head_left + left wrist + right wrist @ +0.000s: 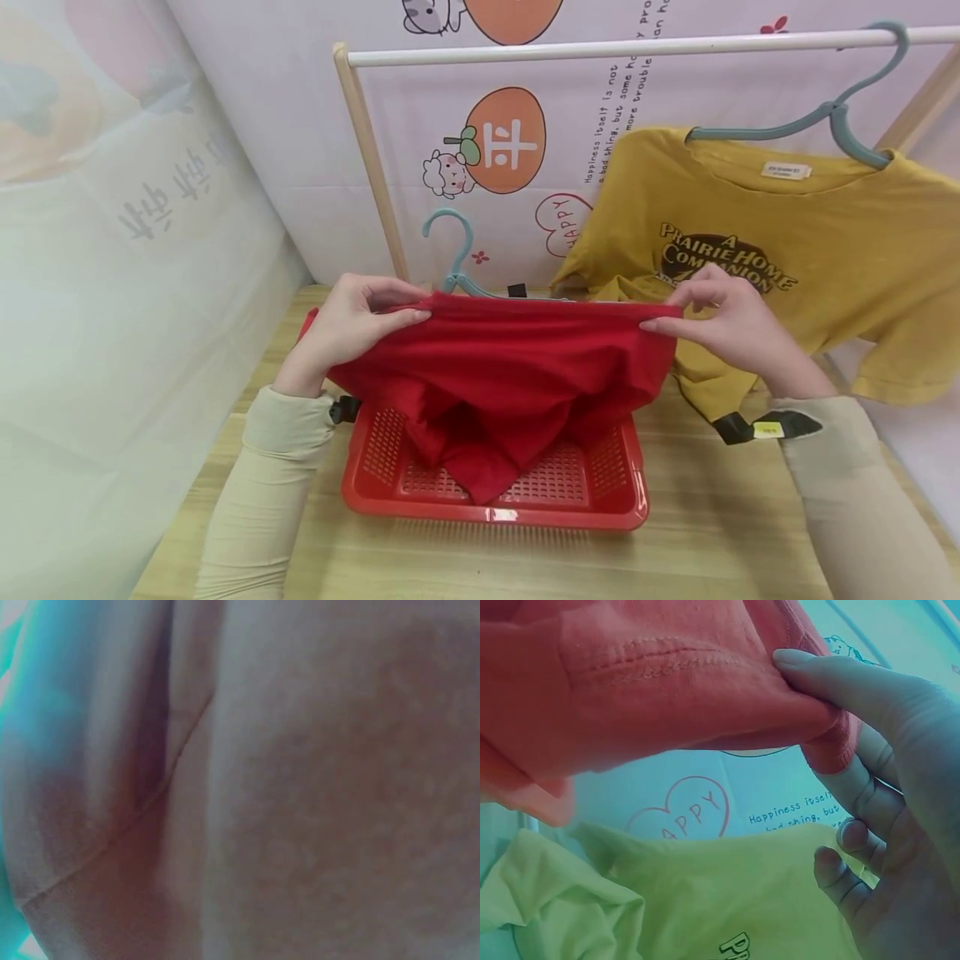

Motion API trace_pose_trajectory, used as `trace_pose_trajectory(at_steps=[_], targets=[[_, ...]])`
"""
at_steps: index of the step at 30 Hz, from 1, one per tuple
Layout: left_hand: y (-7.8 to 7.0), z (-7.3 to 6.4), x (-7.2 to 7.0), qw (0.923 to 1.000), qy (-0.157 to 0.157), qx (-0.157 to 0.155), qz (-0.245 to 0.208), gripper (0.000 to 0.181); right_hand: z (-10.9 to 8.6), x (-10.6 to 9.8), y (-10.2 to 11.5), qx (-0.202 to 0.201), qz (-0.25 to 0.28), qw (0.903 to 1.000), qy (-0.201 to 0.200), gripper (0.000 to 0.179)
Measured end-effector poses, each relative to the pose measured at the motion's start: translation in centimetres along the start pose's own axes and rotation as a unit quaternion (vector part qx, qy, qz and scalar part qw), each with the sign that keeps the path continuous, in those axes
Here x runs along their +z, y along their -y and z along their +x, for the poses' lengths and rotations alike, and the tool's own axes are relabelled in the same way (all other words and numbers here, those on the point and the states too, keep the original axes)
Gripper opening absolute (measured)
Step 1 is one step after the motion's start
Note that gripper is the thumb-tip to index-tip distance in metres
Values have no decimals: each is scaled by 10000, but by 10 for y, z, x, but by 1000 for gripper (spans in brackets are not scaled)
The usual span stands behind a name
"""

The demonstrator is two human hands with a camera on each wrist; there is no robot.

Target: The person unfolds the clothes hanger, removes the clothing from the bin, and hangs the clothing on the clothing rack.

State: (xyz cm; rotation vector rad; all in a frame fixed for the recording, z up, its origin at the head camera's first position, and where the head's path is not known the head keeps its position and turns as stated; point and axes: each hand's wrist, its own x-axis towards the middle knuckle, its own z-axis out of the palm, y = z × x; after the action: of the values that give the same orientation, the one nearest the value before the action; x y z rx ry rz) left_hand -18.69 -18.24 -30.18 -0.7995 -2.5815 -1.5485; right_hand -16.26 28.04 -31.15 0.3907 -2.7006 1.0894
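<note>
A red garment (517,358) is stretched between both hands above a red plastic basket (495,515), its lower folds drooping into the basket. My left hand (356,325) pinches its upper edge at the left, thumb on the near side. At the right end, my right hand (727,321) pinches the same edge; in the right wrist view the thumb lies over the red cloth (682,682) with fingers behind it. Behind the garment, a blue-green hanger (452,242) shows its hook and part of its shoulders; the rest is hidden. Cloth close to the lens fills the left wrist view.
A yellow printed T-shirt (750,242) hangs on another blue-green hanger (832,108) from a white rail (600,50) with wooden posts, close behind my right hand. The basket stands on a wood-grain table (420,567). Printed white sheeting (315,150) lines the back and left.
</note>
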Motion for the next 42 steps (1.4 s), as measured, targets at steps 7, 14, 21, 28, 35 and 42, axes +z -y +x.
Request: trace_pose_trajectory(at_steps=[7,14,21,28,35,42], targets=[[-2,0,0,9997,234,46,-50,23,4,-7,-3,-518,514,9969,297,3],[-2,-1,3,9979,580,66,-269,22,9,-1,-6,-749,880,9919,527,8],[-2,0,6,9972,422,282,-550,22,13,8,5,-449,1547,9769,1403,13],[-2,3,10,9963,377,335,-691,23,20,22,8,-807,1863,9625,1798,11],[-3,3,12,9975,440,197,-525,23,23,33,21,-520,1715,9707,1603,21],[4,0,2,9991,-20,220,-356,22,15,20,27,134,1423,9892,319,23]])
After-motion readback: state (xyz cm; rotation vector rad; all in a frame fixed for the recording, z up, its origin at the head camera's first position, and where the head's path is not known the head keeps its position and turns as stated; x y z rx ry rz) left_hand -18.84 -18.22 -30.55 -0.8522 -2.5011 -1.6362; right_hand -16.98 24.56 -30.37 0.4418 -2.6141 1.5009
